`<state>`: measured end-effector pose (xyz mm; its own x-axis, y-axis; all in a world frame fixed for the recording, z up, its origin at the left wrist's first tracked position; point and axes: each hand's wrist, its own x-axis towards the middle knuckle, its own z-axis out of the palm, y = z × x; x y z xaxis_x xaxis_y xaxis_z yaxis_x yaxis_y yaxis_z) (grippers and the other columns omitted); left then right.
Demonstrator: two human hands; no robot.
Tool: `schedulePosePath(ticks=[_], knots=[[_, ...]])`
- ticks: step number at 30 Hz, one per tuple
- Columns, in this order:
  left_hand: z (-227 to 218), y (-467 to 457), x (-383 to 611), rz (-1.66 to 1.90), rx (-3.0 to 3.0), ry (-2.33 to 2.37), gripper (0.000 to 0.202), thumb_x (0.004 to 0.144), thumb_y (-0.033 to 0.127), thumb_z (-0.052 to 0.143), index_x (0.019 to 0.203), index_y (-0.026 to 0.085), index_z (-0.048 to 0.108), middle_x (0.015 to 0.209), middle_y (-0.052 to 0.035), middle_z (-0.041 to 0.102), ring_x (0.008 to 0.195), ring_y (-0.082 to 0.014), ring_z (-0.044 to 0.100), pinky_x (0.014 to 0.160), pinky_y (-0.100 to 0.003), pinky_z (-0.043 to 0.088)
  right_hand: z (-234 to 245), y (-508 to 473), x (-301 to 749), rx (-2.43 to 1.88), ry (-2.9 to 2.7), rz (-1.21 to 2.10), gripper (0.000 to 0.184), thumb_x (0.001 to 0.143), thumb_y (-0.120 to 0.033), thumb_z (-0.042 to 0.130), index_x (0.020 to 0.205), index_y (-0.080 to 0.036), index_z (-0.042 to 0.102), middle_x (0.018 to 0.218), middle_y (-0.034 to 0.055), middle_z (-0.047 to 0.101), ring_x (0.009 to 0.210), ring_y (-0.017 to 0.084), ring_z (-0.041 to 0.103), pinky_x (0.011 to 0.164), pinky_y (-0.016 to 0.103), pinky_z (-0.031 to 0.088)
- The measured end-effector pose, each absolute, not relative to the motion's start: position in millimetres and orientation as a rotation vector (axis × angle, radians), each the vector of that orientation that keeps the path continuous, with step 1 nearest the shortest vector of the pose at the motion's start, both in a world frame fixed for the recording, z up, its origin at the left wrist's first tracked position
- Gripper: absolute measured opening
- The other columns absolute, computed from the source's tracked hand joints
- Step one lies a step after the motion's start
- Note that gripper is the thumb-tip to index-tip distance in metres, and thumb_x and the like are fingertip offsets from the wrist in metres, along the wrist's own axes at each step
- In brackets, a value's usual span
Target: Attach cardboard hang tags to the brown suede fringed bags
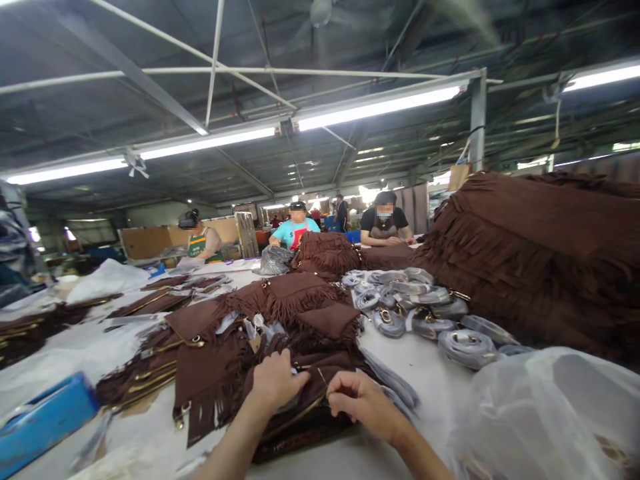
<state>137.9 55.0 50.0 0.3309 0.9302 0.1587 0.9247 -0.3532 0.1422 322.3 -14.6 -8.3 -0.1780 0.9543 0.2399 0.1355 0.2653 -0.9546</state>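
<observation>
My left hand rests curled on top of a brown fringed suede bag lying on the white table, its fingers pressed onto the bag's upper edge. My right hand is closed in a pinch at the same bag's gold zipper edge, close to the left hand. What the pinch holds is too small to make out. Several more brown fringed bags lie spread just beyond my hands.
A tall stack of brown fringed bags fills the right. Wrapped straps in clear sleeves lie beside it. A clear plastic bag sits near right, a blue object near left. Three people work at the far end.
</observation>
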Motion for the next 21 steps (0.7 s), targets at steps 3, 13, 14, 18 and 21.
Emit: schedulePosePath(ticks=[3,13,14,18,21], knots=[[37.9,63.1,146.7,0.238,2.496,1.832,0.042,0.072,0.032,0.058,0.104,0.005,0.068,0.114,-0.0292,0.063,0.11,-0.0479,0.057,0.087,-0.061,0.042,-6.6,-14.5,322.0,-1.064,-1.554,1.063,0.013,0.071,-0.03,0.056,0.071,-0.018,0.061,0.061,-0.0023,0.062,0.048,0.008,0.041,0.046,0.019,0.031],[28.1,62.4,130.3,0.533,2.48,1.708,0.018,0.079,0.011,0.049,0.085,0.02,0.063,0.095,-0.0042,0.069,0.1,-0.02,0.06,0.085,-0.029,0.04,-3.5,-13.6,314.8,-1.113,-1.508,1.039,0.017,0.075,-0.033,0.053,0.071,-0.018,0.059,0.06,-0.0015,0.061,0.049,0.009,0.041,0.048,0.021,0.029],[26.6,63.6,130.9,0.565,2.475,1.701,0.016,0.08,0.011,0.05,0.083,0.02,0.062,0.092,-0.0041,0.068,0.097,-0.0204,0.06,0.084,-0.029,0.039,-3.8,-13.3,314.4,-1.12,-1.506,1.027,0.017,0.075,-0.033,0.053,0.071,-0.017,0.059,0.06,-0.0016,0.06,0.05,0.009,0.041,0.048,0.021,0.029],[23.4,66.1,132.6,0.678,2.469,1.661,0.013,0.079,0.01,0.05,0.08,0.02,0.058,0.084,-0.0037,0.065,0.089,-0.0217,0.059,0.079,-0.03,0.038,-3.9,-12.6,312.8,-1.155,-1.508,0.983,0.013,0.074,-0.028,0.053,0.069,-0.017,0.059,0.059,-0.0021,0.06,0.052,0.01,0.041,0.049,0.021,0.027],[26.1,65.3,132.3,0.757,2.459,1.592,0.016,0.079,0.01,0.048,0.085,0.021,0.058,0.086,-0.0018,0.066,0.089,-0.0195,0.06,0.08,-0.028,0.039,-3.9,-12.6,311.3,-1.163,-1.5,0.97,0.012,0.074,-0.025,0.052,0.066,-0.018,0.058,0.058,-0.0029,0.06,0.053,0.01,0.041,0.049,0.022,0.027]])
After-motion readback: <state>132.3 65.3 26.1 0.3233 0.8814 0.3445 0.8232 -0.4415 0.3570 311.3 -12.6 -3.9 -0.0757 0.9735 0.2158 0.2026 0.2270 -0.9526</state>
